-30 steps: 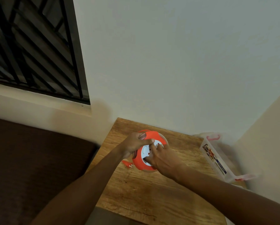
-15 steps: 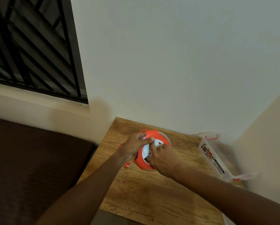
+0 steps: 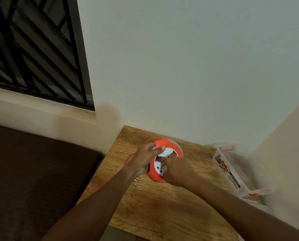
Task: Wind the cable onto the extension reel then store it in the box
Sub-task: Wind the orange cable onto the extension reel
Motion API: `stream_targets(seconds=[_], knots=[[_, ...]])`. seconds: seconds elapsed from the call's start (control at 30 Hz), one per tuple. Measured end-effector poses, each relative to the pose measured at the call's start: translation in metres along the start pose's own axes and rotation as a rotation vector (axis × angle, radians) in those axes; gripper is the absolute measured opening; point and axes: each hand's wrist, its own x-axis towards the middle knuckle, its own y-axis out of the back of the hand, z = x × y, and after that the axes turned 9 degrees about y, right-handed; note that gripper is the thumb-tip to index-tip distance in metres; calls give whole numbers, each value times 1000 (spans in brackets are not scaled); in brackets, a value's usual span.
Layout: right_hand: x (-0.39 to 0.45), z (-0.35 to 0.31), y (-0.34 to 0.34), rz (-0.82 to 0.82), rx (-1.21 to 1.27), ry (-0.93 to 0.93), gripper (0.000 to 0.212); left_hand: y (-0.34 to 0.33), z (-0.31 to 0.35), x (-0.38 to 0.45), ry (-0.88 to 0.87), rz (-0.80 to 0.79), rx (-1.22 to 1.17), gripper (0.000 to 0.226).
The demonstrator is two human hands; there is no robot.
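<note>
Extension reel (image 3: 164, 160), orange with a white socket face, sits at the centre of the frame on the wooden counter (image 3: 162, 209), tilted so its face turns toward the camera. Nearest the viewer, two bare forearms enter from the lower edge and converge on it. Left hand (image 3: 145, 158): grip clenched around the reel's left rim, thumb laid over the upper orange edge. Right hand (image 3: 177, 171): fingers pressed onto the white face; whether this grip closes on anything cannot be told. Thin orange cable (image 3: 127, 158) loops out left of the left hand, and its plug (image 3: 136, 179) lies on the counter just below the left wrist. Clear plastic box (image 3: 228, 173) with red clips stands at the counter's right edge, apart from the reel. Beyond: pale wall, barred window (image 3: 37, 49) in the upper left of the frame.
</note>
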Motion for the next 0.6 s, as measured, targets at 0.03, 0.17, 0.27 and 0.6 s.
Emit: stream_targets(seconds=[0.03,0.17,0.27,0.6], knots=[[2,3,1,7,131,-29,66,0,-1,0,-1,-1,3,28],[5,8,10,19,606,-212,58,0,-5,0,-19,-2,10,30],[3,2,8,63,469,-181,62,-4,-4,0,-30,6,-47,23],[4,15,61,397,28,33,34,7,8,1,-31,-119,37,25]])
